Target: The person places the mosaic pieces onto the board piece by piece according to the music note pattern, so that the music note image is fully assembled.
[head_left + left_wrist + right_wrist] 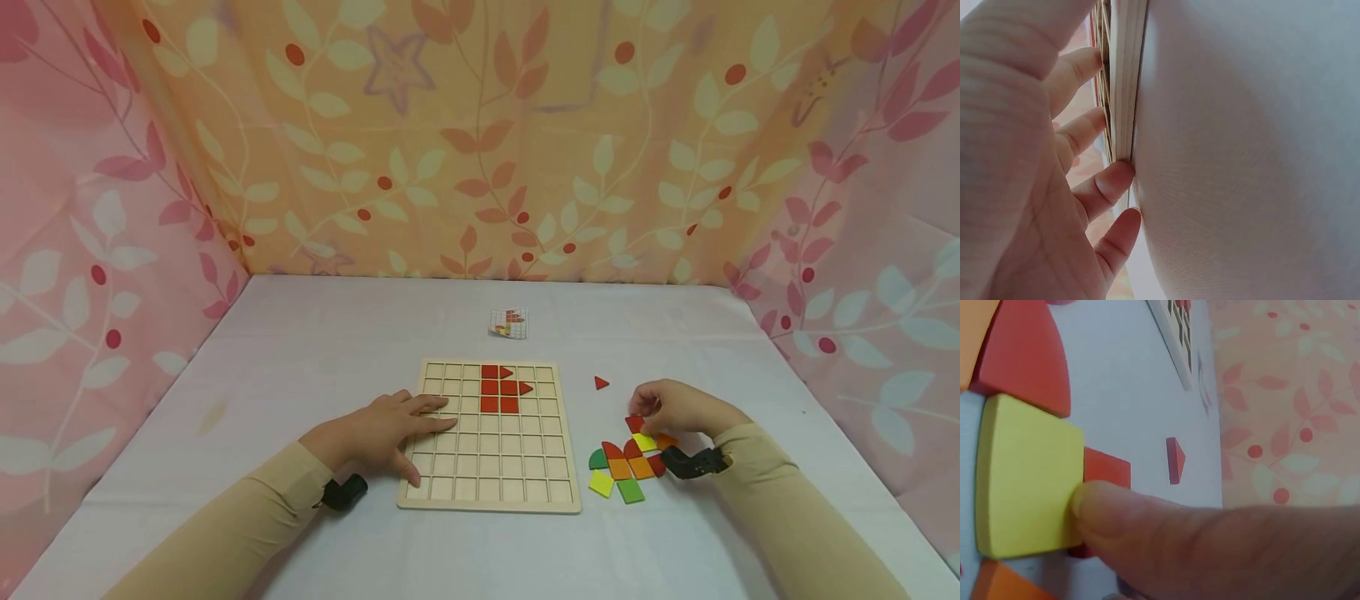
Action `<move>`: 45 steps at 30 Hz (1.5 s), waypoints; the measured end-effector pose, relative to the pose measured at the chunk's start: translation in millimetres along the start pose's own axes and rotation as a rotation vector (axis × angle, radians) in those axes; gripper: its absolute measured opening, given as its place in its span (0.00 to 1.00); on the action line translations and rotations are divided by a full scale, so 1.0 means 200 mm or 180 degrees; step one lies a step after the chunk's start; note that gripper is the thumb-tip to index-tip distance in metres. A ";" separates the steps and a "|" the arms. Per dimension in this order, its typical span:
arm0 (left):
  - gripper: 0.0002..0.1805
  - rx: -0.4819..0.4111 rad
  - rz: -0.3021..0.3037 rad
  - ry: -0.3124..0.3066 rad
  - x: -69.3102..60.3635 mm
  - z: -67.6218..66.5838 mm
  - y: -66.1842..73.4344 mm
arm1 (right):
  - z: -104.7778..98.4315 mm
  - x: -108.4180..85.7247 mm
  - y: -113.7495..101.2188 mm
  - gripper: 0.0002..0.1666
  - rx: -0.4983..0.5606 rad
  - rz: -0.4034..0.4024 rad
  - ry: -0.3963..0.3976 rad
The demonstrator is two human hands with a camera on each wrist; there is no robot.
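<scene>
Beige sleeves point(251, 492) flank the wooden grid board point(491, 507).
Head: left hand point(378, 429) spread over its left edge, likely steadying it; right hand point(678, 406) above loose tiles point(619, 469), right. Left wrist: fingertips point(1119, 178) at rim point(1125, 81). Right wrist: thumb point(1129, 519) at yellow square point(1032, 481); pinching, cannot tell.

Leafy cloth walls point(570, 158) (orange, pink) border a white table point(337, 333).

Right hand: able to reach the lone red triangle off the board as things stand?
Likely yes. The red triangle lies apart from the other loose pieces, ahead and left of the right hand, with only white cloth between them. The thumb is at a yellow piece, though.
</scene>
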State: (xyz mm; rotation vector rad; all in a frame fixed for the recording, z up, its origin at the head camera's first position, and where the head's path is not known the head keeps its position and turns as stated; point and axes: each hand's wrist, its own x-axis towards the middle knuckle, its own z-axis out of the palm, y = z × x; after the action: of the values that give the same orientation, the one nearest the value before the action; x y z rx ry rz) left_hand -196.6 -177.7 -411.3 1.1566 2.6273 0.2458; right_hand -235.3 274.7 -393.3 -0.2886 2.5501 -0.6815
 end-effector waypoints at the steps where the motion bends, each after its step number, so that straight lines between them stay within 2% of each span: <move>1: 0.50 0.0005 0.0009 0.0005 0.00 0.00 0.00 | 0.00 0.00 0.00 0.12 -0.0017 0.0002 0.0002; 14: 0.51 0.0028 0.0026 0.0013 0.01 0.02 -0.02 | 0.00 0.01 0.01 0.14 -0.0057 0.0029 0.0013; 18: 0.51 0.0033 0.0019 0.0011 0.01 0.02 -0.01 | -0.01 0.01 0.00 0.09 -0.0015 0.0049 -0.0046; 24: 0.51 0.0040 0.0033 0.0006 0.01 0.01 -0.01 | -0.04 0.01 -0.03 0.02 0.0091 -0.0089 -0.0170; 29: 0.51 0.0046 0.0044 0.0012 0.01 0.01 -0.01 | -0.06 0.03 -0.08 0.04 0.0065 -0.0187 -0.0169; 36: 0.50 0.0003 0.0017 -0.0017 0.01 0.01 -0.01 | -0.09 0.08 -0.19 0.03 -0.0002 -0.0391 0.0042; 45: 0.50 -0.0003 -0.0005 -0.0046 0.01 0.01 -0.01 | -0.04 0.17 -0.35 0.05 -0.0109 -0.0523 0.0208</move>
State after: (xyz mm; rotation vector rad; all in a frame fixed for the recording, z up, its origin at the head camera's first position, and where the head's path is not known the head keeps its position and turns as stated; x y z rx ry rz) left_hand -198.9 -177.3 -413.5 1.1515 2.6152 0.2375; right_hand -263.2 207.3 -363.5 -0.4999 2.6229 -0.7189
